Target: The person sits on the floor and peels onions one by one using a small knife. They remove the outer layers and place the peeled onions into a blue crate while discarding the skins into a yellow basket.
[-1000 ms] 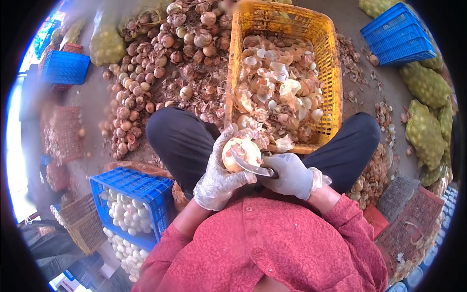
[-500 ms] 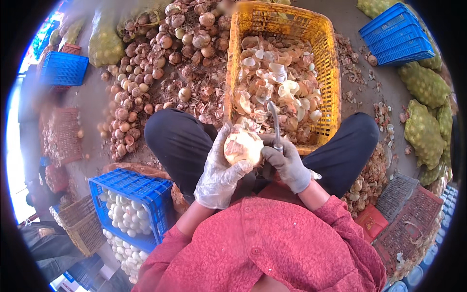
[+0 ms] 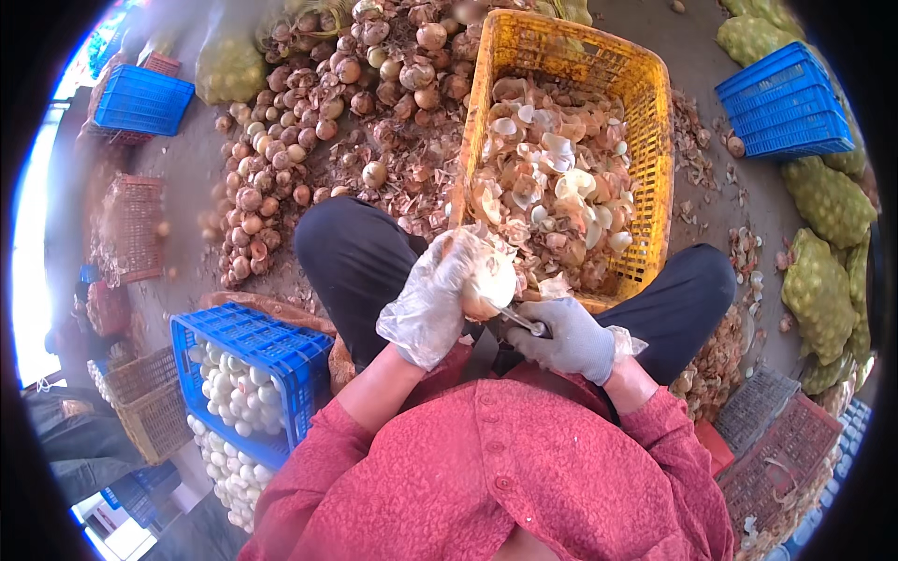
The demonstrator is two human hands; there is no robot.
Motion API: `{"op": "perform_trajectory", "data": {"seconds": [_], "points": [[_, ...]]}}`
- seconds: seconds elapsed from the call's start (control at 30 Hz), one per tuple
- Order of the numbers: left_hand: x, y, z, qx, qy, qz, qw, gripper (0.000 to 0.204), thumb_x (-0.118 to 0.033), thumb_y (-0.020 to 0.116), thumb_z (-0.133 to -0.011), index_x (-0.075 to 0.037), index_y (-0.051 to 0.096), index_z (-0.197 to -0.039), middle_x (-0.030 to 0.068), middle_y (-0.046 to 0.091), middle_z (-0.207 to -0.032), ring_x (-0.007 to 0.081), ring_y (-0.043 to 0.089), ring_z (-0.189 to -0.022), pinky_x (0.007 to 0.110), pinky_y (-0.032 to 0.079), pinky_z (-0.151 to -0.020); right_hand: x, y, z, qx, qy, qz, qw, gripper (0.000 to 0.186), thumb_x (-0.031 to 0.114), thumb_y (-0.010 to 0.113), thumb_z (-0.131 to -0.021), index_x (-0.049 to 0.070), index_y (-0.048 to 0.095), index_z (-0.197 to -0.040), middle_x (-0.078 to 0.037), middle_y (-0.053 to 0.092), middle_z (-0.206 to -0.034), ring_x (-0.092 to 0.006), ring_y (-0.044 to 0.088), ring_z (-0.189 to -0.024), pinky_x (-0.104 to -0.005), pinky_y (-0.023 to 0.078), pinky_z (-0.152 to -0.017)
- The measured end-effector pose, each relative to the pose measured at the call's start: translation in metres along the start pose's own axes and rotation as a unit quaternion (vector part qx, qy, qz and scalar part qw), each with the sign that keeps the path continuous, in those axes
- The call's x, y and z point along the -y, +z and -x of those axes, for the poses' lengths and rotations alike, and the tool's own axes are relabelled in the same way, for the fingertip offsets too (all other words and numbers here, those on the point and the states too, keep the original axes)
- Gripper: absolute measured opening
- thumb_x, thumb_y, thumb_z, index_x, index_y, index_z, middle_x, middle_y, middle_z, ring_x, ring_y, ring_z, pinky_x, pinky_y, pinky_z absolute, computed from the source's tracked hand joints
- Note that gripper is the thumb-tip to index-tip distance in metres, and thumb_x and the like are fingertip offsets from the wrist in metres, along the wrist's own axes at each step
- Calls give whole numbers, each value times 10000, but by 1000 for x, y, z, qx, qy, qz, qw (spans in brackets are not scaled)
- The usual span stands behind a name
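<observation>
My left hand [image 3: 428, 297], in a thin clear glove, is closed around an onion [image 3: 493, 283] that shows pale flesh where its skin is off. My right hand [image 3: 567, 335], in a grey knit glove, grips a small knife [image 3: 522, 323]. Its metal blade points left and meets the onion's lower side; the handle is mostly hidden in my fingers. Just beyond both hands, between my knees, stands a yellow crate [image 3: 662, 178] holding many loose onion skins [image 3: 552, 168].
Unpeeled onions [image 3: 271, 178] lie heaped at the far left. A blue crate [image 3: 309, 374] of peeled white onions [image 3: 241, 393] stands by my left side. Blue crates [image 3: 786, 103] and yellow-green net sacks [image 3: 818, 290] line the right, with dark red crates [image 3: 781, 458] nearer me.
The knife has swung from pointing up and away to lying against the onion's near side. My left hand has turned the onion, and more of its pale flesh shows. The view has shifted slightly.
</observation>
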State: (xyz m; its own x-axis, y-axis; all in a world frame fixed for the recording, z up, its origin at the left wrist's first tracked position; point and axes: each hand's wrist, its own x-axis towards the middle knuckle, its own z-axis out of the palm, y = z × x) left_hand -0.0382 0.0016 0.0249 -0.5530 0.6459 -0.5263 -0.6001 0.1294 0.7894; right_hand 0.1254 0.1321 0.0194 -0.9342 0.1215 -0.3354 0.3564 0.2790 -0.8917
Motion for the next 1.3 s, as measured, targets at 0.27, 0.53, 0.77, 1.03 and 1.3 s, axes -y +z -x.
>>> {"op": "perform_trajectory", "data": {"seconds": [0.27,0.53,0.77,1.03,1.3], "points": [[7,-1,-8,-37,204,-236,949,300,-298,610,-1004,-62,574,-1186,72,645,-1038,210,681,-899,347,604,-730,-16,1,8,-97,-103,179,974,98,134,749,-839,72,675,-860,-97,605,-667,-264,638,-603,-347,479,-557],[19,-1,-10,-24,-57,263,963,260,-318,559,-1050,-80,565,-1155,56,649,-1014,202,691,-881,332,600,-669,-27,38,-13,-253,-50,187,948,302,131,761,-756,123,696,-1051,-77,616,-717,-265,635,-659,-387,476,-582],[26,-1,0,-51,8,192,980,334,-346,603,-1027,-61,548,-1192,64,632,-1041,177,678,-882,321,596,-696,-23,38,-20,-109,168,-479,855,234,266,630,-985,35,658,-1005,-18,643,-731,-97,567,-554,-242,426,-498],[15,-2,2,213,190,-256,924,374,-198,675,-983,-4,564,-1283,70,585,-1234,149,593,-1101,297,500,-938,-37,45,-29,-259,-27,-315,913,311,227,598,-1010,48,568,-1262,-65,668,-1076,-148,673,-935,-304,568,-790],[49,4,9,119,-20,259,958,758,-302,792,-890,-63,357,-1463,105,536,-1341,200,600,-1161,331,547,-964,-10,36,-22,-320,-3,-492,810,158,80,585,-935,12,648,-1063,-2,602,-931,-100,558,-785,-271,476,-705]]}}
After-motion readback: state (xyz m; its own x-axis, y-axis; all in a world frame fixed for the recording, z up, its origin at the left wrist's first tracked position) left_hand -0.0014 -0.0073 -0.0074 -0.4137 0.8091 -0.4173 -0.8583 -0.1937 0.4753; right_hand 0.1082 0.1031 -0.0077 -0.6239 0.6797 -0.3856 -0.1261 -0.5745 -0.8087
